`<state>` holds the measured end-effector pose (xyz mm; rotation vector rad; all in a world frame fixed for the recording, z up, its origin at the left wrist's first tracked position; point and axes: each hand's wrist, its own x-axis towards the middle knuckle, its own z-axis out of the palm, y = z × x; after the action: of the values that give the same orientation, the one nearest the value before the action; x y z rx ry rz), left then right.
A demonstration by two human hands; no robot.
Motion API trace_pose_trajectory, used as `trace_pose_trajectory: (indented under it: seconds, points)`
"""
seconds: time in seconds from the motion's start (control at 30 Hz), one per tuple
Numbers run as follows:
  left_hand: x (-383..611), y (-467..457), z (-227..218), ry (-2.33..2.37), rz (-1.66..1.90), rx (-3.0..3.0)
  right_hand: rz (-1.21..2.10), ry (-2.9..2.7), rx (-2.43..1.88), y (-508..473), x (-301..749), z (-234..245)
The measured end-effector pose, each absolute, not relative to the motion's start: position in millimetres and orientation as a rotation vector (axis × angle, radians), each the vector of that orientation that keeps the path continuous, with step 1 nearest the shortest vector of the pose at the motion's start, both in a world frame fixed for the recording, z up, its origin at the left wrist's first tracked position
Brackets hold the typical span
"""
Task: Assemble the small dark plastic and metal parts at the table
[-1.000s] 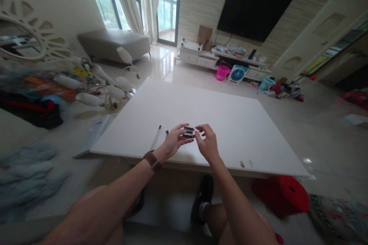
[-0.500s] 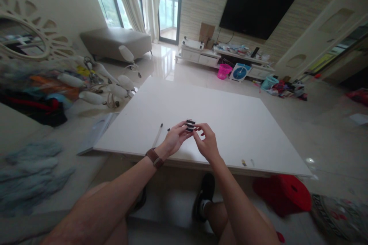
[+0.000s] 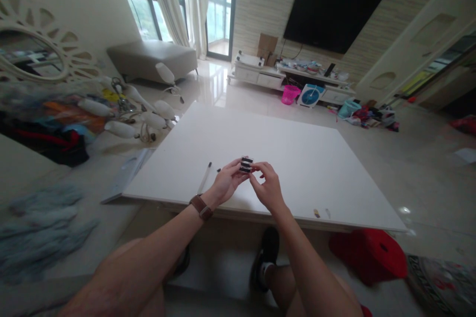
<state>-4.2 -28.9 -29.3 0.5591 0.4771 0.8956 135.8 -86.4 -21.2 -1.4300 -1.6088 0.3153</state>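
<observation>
Between the two hands, just above the white table [image 3: 297,158], sits a small black-and-white block [image 3: 246,164], dark with pale stripes; what it is exactly is too small to tell. The left hand [image 3: 223,188] pinches it from its own side with thumb and fingertips closed on it, and the right hand [image 3: 268,189] meets it from the other side, thumb and forefinger closed on its near edge, the other fingers curled clear. A brown wrist strap [image 3: 201,207] sits behind the left hand. Just to the outside of the left hand a thin pale stick [image 3: 204,177] lies on the table, with a tiny dark bit [image 3: 218,170] beside its far end. Well off to the right of the right hand, near the table's front edge, lie two small pieces [image 3: 322,213], and below that corner stands a red stool [image 3: 372,256]. The hold is by fingertips only on a very small thing, so uneven pressure from either side could make it twist or pop out. Since the hands work close to the front edge, a dropped piece could skip off the table to the floor.
</observation>
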Motion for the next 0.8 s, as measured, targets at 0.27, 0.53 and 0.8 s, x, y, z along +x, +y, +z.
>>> trace_pose_trajectory:
  seconds: [0.27,0.53,0.8]
  points:
    - [-3.2,-29.2,-28.4,0.484,0.894,0.545,0.303,-1.612,-1.433,-86.0,136.4,-21.8]
    - [-4.2,-29.9,-30.2,0.483,0.889,0.547,0.28,-1.61,-1.424,-84.5,135.3,-26.6]
    - [-5.3,-32.0,-32.8,0.494,0.842,0.635,0.302,-1.567,-1.431,-85.7,133.5,-23.0]
